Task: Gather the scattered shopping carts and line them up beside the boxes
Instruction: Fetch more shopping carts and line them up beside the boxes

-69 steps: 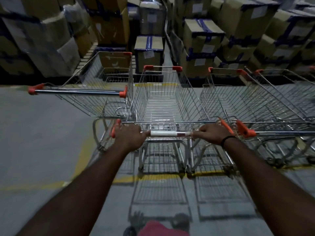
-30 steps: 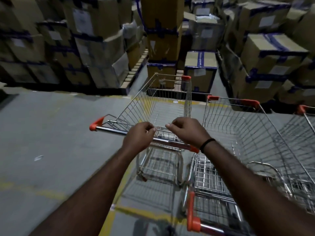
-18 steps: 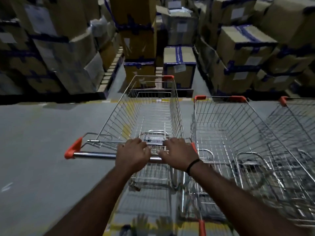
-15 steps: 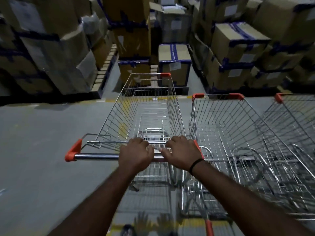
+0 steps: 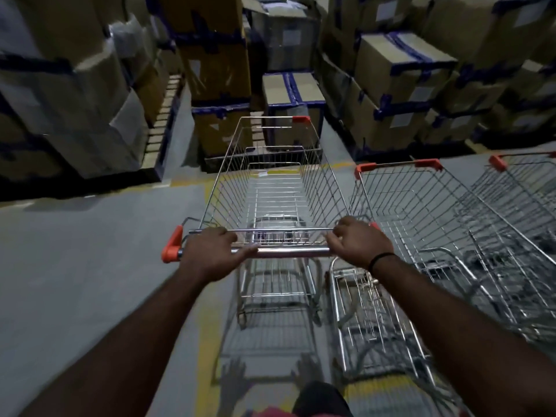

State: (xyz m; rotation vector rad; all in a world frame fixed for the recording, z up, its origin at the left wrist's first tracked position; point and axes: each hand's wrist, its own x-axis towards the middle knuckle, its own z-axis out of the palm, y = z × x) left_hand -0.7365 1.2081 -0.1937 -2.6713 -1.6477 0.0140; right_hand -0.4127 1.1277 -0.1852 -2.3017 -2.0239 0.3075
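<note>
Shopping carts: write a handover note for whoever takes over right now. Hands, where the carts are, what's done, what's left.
Left hand grips the silver wire shopping cart by its steel handle bar, near the orange end cap; right hand grips the bar's other end.
The cart points at the stacked brown cardboard boxes with blue tape. A second wire cart stands close on its right, a third cart beyond.
Done: two carts parked side by side.
Left: square this one up with them, let go, look for others out of view.
</note>
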